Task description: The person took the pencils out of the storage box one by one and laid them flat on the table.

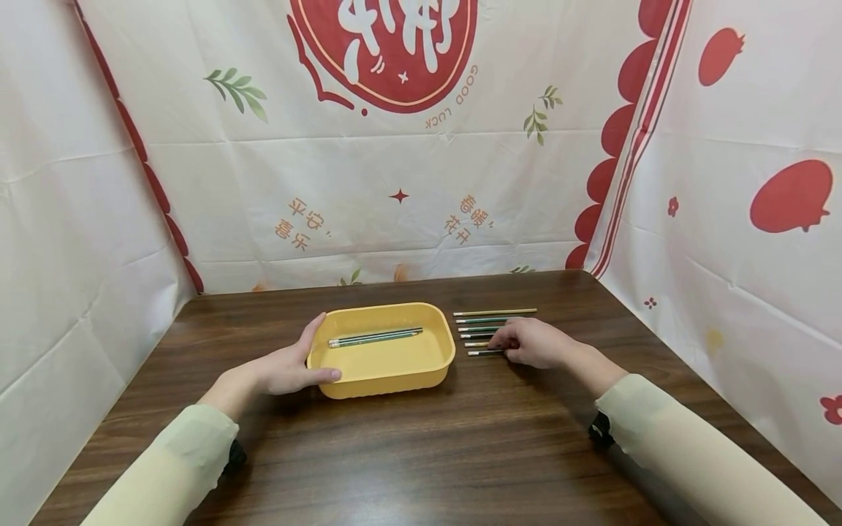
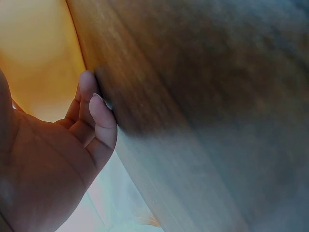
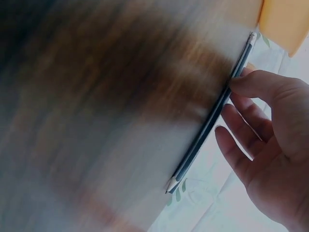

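A yellow plastic tray stands on the table, with a few dark and green pencils lying inside it. My left hand holds the tray's left end, thumb over the near rim and fingers along the outside; the left wrist view shows the fingertips against its wall. To the right, my right hand pinches a black pencil between thumb and forefinger. This black pencil is the nearest of a row, its right part hidden by the hand in the head view. Just beyond lies a yellow pencil, partly covered.
Beyond the right hand lie a dark pencil, green pencils and a gold pencil, roughly parallel, eraser ends toward the tray. The dark wooden table is enclosed by printed white cloth at the back and sides.
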The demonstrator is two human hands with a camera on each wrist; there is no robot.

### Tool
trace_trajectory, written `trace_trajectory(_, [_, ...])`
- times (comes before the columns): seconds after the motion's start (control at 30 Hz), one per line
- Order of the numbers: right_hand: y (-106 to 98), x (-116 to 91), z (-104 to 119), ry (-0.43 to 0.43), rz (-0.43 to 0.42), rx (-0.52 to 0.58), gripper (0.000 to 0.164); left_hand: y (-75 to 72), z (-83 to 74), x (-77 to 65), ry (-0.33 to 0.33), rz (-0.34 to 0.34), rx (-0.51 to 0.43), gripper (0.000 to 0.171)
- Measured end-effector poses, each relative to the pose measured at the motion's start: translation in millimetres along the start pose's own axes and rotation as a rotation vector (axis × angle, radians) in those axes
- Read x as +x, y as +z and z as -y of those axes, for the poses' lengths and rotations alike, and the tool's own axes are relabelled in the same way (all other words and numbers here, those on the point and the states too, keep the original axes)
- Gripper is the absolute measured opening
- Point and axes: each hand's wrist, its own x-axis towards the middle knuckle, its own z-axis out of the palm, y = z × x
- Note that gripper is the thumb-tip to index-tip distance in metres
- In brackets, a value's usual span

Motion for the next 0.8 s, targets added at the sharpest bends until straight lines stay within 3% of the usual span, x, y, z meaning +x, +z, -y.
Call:
trace_trajectory(0.43, [-14.0,7.1,27.9,-0.042,-0.080,0.045,0.020,0.1,0.8,0.3,-0.007,-0.002,0.012,0.130])
trace_trajectory(0.8, [-16.8,25.4,66.5,-0.108,-0.129,0.136,0.022,-0.9,-0.2,0.1,-0.019,0.000,0.014,0.130])
